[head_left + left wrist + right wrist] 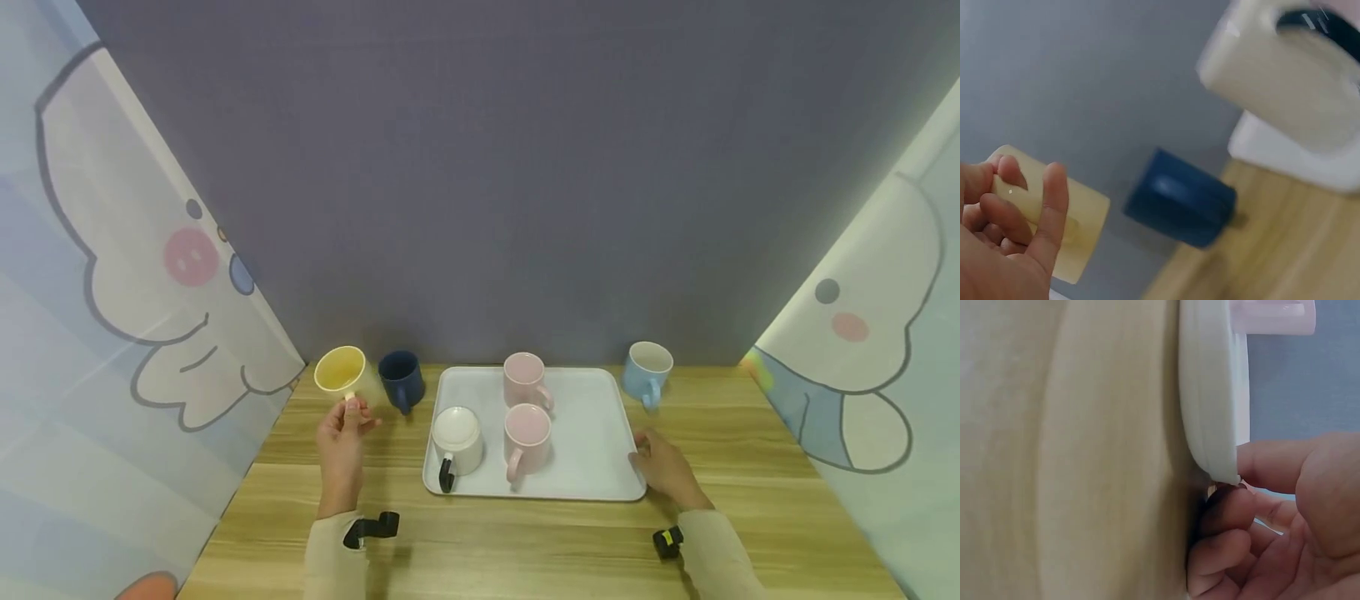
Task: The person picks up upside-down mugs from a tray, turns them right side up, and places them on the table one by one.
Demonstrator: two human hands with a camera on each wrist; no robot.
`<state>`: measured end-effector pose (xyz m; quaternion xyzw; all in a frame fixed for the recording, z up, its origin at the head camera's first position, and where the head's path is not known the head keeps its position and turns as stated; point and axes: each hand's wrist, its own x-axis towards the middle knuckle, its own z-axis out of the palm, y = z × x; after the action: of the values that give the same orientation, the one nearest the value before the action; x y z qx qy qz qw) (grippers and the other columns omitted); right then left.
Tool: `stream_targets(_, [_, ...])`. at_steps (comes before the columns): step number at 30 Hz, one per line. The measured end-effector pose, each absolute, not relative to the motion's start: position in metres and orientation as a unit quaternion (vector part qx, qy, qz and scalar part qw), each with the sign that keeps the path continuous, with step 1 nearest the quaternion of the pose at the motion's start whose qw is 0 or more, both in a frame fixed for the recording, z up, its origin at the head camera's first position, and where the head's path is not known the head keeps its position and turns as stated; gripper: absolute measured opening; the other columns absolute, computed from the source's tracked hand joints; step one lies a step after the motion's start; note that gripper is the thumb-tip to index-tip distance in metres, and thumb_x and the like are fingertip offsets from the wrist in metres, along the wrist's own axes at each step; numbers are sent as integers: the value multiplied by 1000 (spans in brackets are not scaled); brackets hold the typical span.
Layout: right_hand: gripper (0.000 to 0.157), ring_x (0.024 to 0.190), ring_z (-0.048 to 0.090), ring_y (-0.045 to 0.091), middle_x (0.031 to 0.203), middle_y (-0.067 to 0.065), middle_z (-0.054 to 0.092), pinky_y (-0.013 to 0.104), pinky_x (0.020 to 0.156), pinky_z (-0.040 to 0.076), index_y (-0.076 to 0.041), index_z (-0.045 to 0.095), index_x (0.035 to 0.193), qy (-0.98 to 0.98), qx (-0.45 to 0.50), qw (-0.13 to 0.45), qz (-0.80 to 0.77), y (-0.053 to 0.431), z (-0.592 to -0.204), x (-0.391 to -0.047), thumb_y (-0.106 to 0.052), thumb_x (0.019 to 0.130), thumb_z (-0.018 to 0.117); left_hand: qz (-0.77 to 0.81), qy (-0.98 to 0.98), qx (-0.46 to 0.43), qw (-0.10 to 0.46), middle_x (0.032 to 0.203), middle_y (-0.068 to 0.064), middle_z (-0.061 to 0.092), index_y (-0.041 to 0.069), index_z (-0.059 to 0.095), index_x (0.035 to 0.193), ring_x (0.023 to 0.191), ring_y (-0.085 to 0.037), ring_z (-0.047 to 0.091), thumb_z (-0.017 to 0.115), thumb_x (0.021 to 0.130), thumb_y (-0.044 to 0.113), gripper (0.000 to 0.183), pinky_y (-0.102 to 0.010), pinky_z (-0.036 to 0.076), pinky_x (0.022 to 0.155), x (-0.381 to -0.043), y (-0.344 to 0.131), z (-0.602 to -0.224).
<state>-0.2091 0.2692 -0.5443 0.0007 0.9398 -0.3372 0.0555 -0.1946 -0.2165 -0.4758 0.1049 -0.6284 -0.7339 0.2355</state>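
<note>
My left hand (pixel 342 442) pinches the handle of a yellow mug (pixel 367 382), which leans toward the left in the head view. Just right of it stands a dark blue mug (pixel 401 379), apart from the hand. On the right, the thumb of my right hand (pixel 666 468) lies over the edge of a white tray (pixel 588 433) and curled fingers reach under it, gripping the rim near its front right corner. The tray carries two pink mugs (pixel 523 379), one behind the other, and a white mug (pixel 467 450) with a black handle.
A light blue mug (pixel 645 375) stands on the wooden table (pixel 525 550) beyond the right hand, beside the tray. A grey panel (pixel 480 183) rises along the back. Cartoon-printed sheets (pixel 187 333) flank the table on both sides.
</note>
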Motion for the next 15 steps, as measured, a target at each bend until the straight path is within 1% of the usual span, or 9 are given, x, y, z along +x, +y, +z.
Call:
stream_targets(5, [33,87,67,30,99,19,70,46,75,55,6,54,123,940,1,64,-335,272,-546,-211,-12,96,58,-722,-632,143,243,84,2,58,-14,58,102,77,-6,62,50,107,19,34,-25,60,75,-199,-227,-496])
stream_targets(10, [32,85,66,28,97,17,70,44,72,55,6,54,123,941,-2,66,-331,272,-548,-212,-12,96,58,-721,-630,174,230,85,2,60,-14,58,105,83,-8,62,52,107,20,34,-26,60,78,-211,-235,-516])
stream_targets(12, [32,85,66,28,96,17,69,44,73,55,6,54,123,942,-2,63,-329,271,-548,-212,-12,96,58,-722,-628,182,224,86,0,61,-11,60,103,84,-8,63,52,107,19,32,-28,61,80,-216,-238,-523])
stream_targets(15, [31,85,66,29,97,18,69,46,73,55,5,54,122,943,-3,60,-327,270,-548,-212,-12,96,58,-718,-631,196,218,88,-4,63,-1,64,94,84,-9,66,52,107,17,26,-29,61,81,-223,-242,-534])
